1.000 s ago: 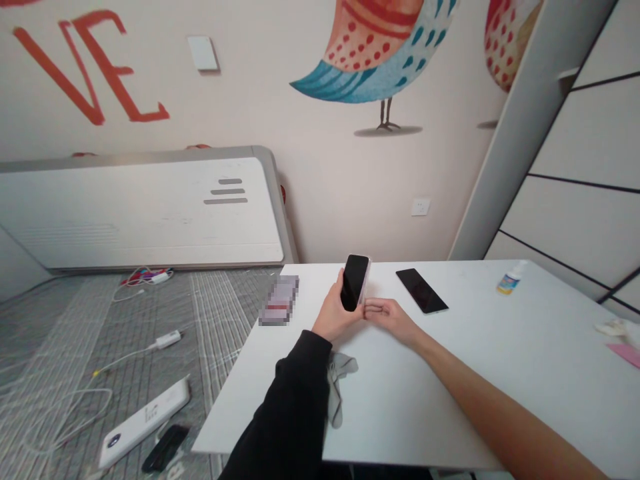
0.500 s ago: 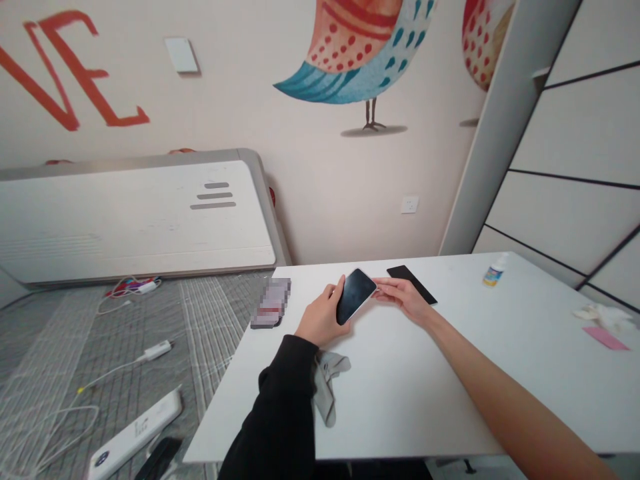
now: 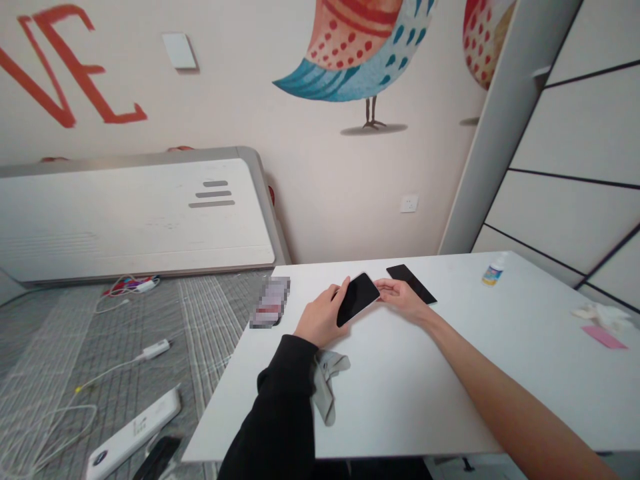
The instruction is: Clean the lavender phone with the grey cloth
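A smartphone with a dark screen is held tilted above the white table. My left hand, in a black sleeve, is closed around its left side. At the phone's right corner, the fingertips of my right hand are drawn together against the edge, partly hidden behind it; that forearm is bare. Beyond my right hand lies a flat black rectangular panel. A crumpled grey cloth rests on the table beside my left sleeve.
On the white table, a blurred-out flat item lies at the left edge. A small labelled bottle stands far right, near a pink piece and white crumpled material. Left is a bed with a white power bank and cables.
The phone has turned slightly, its screen going from reflective to plain black. My right fingers have curled in from a straighter pose at its corner.
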Tool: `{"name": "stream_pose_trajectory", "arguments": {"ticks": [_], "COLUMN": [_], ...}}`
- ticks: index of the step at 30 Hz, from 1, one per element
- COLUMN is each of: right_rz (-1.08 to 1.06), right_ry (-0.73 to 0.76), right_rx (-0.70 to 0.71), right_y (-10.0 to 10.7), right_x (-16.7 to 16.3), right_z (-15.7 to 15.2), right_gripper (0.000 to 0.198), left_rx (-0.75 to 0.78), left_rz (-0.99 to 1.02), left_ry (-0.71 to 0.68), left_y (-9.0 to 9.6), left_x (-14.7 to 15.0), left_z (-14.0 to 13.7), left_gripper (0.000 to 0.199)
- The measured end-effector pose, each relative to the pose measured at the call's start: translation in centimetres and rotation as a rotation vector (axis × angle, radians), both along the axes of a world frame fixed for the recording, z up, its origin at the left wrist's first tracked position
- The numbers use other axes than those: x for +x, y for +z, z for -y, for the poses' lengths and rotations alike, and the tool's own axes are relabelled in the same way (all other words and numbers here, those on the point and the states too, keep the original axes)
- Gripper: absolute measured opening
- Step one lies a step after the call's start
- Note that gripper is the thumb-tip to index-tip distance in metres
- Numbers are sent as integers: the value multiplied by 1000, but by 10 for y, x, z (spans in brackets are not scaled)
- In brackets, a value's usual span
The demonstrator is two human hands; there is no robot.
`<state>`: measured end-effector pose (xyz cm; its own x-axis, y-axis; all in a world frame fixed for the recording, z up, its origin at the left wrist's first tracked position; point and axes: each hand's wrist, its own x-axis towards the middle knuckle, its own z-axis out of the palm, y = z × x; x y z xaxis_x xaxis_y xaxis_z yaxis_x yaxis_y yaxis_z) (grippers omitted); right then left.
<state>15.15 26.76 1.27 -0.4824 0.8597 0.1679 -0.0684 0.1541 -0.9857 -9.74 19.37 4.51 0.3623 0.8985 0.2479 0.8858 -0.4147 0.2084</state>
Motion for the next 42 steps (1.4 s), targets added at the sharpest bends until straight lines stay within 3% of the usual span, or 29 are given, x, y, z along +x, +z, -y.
{"name": "stream_pose_trajectory", "arguments": {"ticks": [17,29,42], "right_rz": [14,-5,-23], "right_ry": [-8,8,1], "right_rx": [22,-41,-66], "right_y": [-4,-4,-8], "right_x": [-3,-6,-9], "right_z": [-2,3,3], "right_gripper": [42,49,52], "left_rx": [-3,11,-12], "left_rz": [-65,-116,-37], "left_ry": [14,40,40], "left_y": [-1,2,-1], "left_x": [-2,-2,-3], "left_z": [-2,1,-2], "left_gripper": [105,104,104]}}
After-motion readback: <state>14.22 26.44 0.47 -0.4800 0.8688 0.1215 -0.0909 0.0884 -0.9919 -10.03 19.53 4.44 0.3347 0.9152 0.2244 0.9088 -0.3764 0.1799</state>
